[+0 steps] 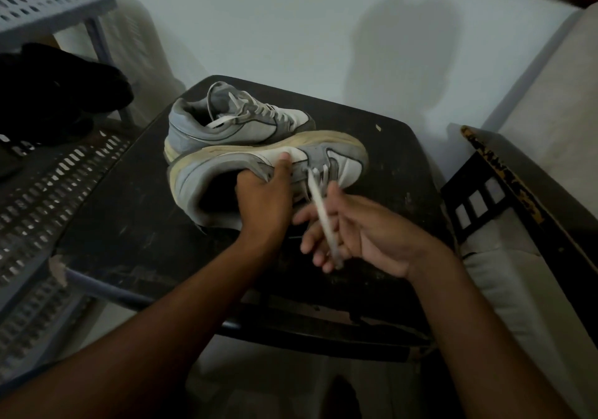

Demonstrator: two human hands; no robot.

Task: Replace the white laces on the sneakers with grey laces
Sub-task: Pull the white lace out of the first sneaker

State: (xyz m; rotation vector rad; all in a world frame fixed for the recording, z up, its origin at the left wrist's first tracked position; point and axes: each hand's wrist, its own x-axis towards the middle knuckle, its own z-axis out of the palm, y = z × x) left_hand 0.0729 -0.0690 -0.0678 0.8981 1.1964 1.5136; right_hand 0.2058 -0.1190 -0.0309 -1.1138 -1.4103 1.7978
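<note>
Two grey and white sneakers sit on a dark stool [106, 224]. The far sneaker [233, 120] stands upright with white laces in it. The near sneaker [323, 156] lies tipped on its side, its opening toward me. My left hand [262, 198] grips the near sneaker at its collar, thumb pressed on the side panel. My right hand [349, 231] holds a white lace [318, 205] that runs taut from the near sneaker's eyelets down through its fingers. The right hand is blurred. No grey laces are in view.
A grey perforated plastic rack [38, 1] stands at the left with dark cloth [61, 88] on a shelf. A dark wooden frame [504, 185] leans at the right beside a pale cushion [547, 120]. The floor behind is pale.
</note>
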